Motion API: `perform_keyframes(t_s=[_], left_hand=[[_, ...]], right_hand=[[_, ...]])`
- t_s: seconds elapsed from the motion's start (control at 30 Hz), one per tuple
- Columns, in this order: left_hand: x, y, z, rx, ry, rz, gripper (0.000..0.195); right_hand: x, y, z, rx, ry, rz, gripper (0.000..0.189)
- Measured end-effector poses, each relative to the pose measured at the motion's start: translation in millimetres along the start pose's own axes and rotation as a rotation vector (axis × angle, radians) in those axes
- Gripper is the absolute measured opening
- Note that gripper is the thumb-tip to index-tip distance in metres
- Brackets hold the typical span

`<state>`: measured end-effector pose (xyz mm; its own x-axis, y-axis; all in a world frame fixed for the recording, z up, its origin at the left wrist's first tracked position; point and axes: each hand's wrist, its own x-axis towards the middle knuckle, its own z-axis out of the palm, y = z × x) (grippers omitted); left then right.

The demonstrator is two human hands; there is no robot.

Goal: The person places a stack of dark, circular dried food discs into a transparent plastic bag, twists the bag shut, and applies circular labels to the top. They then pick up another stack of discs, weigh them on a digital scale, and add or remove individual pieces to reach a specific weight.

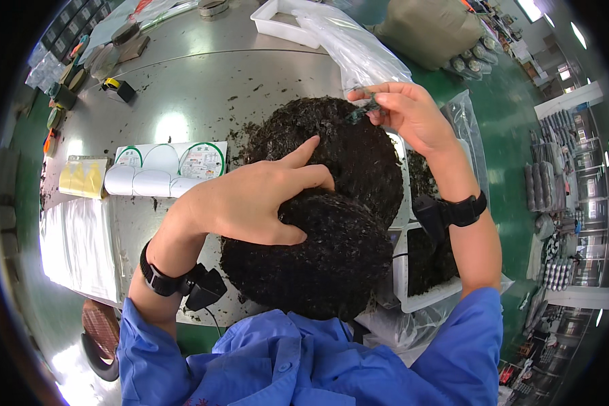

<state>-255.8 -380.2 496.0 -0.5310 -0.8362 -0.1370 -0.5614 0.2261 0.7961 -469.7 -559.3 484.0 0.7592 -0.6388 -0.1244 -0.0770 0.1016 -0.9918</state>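
Two round, dark cakes of dried seaweed lie overlapping before me. My left hand point(264, 203) grips the upper edge of the near seaweed cake point(309, 264), its thumb on the face and a bent finger at the rim. Its index finger stretches over the far seaweed cake point(330, 132). My right hand point(398, 109) is raised above the far cake's upper right side, pinching a small greenish-black seaweed tuft point(363, 111) between thumb and fingers. Both wrists carry black strapped devices.
White trays of loose seaweed point(431, 264) stand at right, partly under my right forearm. Left are a label roll point(167, 170), yellow labels point(83, 177) and a stack of clear plastic bags point(81, 248). A tape measure point(112, 83) and white tray point(284, 25) lie farther back.
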Motion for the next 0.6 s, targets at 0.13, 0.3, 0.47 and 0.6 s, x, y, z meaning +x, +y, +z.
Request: perform_keyframes(t_s=[0.13,0.3,0.47,0.6], left_hand=[[-0.2,-4.8,4.4,-0.009,0.006,-0.025,0.053],[-1.0,-6.7,3.0,0.000,-0.005,-0.042,0.053],[-1.2,-10.8,7.7,-0.004,0.021,0.003,0.053],[0.0,-9.6,5.0,-0.004,0.009,-0.023,0.053]], right_hand=[[-7.2,10.2,-17.0,0.218,-0.091,-0.059,0.022],[-20.3,7.1,-22.0,0.358,-0.079,-0.102,0.017],[-31.0,3.9,-24.3,0.408,0.039,-0.117,0.021],[-28.6,6.9,-24.0,0.509,0.077,-0.131,0.020]])
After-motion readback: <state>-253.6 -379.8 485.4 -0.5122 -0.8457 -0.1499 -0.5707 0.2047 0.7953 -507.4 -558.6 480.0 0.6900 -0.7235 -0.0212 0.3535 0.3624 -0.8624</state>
